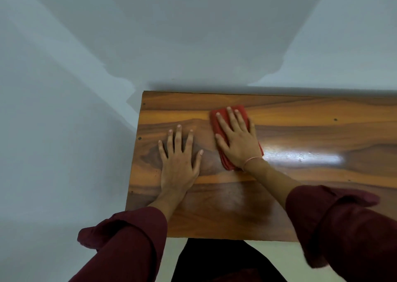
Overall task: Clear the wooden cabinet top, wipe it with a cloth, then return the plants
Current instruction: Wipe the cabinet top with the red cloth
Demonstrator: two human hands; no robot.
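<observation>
In the head view, the wiping step is judged to be in hand: the wooden cabinet top [300, 135] is bare of plants, none of which are in view, and a red cloth [223, 152] is laid on it toward the left end, nearer the back edge than the front. To wipe well, the cloth should be kept folded and flat under the whole palm, and even pressure should be carried in long overlapping strokes along the grain, from the left edge out toward the right. The corners and the strip along the back edge by the wall should not be skipped. A glossy reflection is seen just right of the cloth; whether it marks dampness cannot be told.

The right hand [236, 137] is pressed flat on the cloth, fingers spread and pointing toward the back edge, with nothing pinched; the cloth shows past the fingertips and at the wrist. A thin bracelet [253, 159] is worn at that wrist. The left hand [179, 163] is laid palm-down on bare wood just beside the cloth, fingers splayed, apparently bracing the body. Both forearms are extended from rolled maroon sleeves [129, 245] over the front edge.
</observation>
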